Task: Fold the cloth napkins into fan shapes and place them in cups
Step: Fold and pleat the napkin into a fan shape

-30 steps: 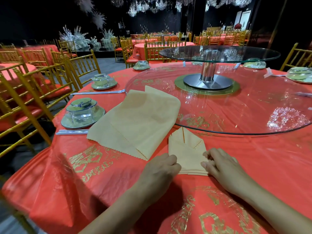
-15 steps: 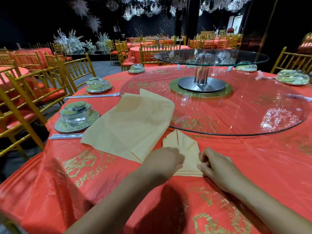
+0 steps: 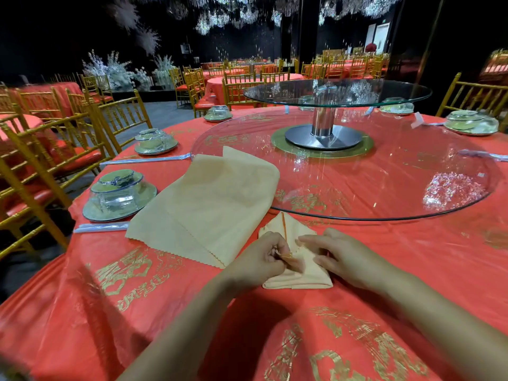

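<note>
We're mid-fold: our left hand (image 3: 261,258) pinches a pleat of the small napkin (image 3: 302,277), which lies on the worktop (image 3: 165,298) near the glass turntable (image 3: 384,188). Our right hand (image 3: 339,255) presses it down flat-fingered. The next pleat probably needs a tight crease before it goes in a cup.

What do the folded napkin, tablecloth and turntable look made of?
Napkin: matte beige woven cloth; it holds sharp creases.
Tablecloth: probably thin plastic film; glossy, crinkled, with gold print.
Turntable: clear glass; see-through, with reflections and a dark rim.

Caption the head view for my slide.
Left hand pinches and right hand presses a part-folded beige napkin on the red tablecloth.
</note>
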The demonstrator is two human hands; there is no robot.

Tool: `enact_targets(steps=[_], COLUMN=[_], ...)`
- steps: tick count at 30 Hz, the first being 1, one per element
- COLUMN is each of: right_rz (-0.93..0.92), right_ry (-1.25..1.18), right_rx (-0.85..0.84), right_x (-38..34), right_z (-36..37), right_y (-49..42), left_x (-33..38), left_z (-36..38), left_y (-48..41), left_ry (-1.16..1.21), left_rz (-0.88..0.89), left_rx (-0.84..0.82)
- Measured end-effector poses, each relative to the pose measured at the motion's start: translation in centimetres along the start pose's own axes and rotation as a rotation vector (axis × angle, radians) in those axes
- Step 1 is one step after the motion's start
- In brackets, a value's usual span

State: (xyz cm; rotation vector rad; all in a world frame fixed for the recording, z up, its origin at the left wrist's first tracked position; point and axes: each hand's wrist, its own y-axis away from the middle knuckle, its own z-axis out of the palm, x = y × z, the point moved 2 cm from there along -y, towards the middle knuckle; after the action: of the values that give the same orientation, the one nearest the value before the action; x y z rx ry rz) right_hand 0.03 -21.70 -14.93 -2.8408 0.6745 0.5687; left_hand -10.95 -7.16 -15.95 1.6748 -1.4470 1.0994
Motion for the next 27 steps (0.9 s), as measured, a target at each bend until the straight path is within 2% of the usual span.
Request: enact_targets(steps=[5, 10, 18, 23, 27], right_rz=[-0.028, -0.041, -0.053, -0.094, -0.139], right_ry=[0.178, 0.239, 0.134, 0.105, 0.075], right_rx=[-0.15, -0.139, 0.116, 0.291, 0.373], right_x=[-1.2, -1.6, -1.3, 0.0, 0.0], right_z=[-0.8, -1.0, 0.4, 1.2, 1.2], right_y=[-1.1, -1.5, 0.1, 1.4, 2.1], left_x=[-0.5, -0.9, -0.4, 0.2, 0.8], left_z=[0.0, -0.3, -0.9, -1.0, -0.9], left_y=[-0.5, -0.7, -1.8, -2.8, -3.2], left_ry=[0.199, 0.306, 0.398, 0.283, 0.133], left_rz=[-0.087, -0.084, -0.179, -0.269, -0.317], left_rx=[-0.032, -0.055, -0.228, -0.279, -0.243])
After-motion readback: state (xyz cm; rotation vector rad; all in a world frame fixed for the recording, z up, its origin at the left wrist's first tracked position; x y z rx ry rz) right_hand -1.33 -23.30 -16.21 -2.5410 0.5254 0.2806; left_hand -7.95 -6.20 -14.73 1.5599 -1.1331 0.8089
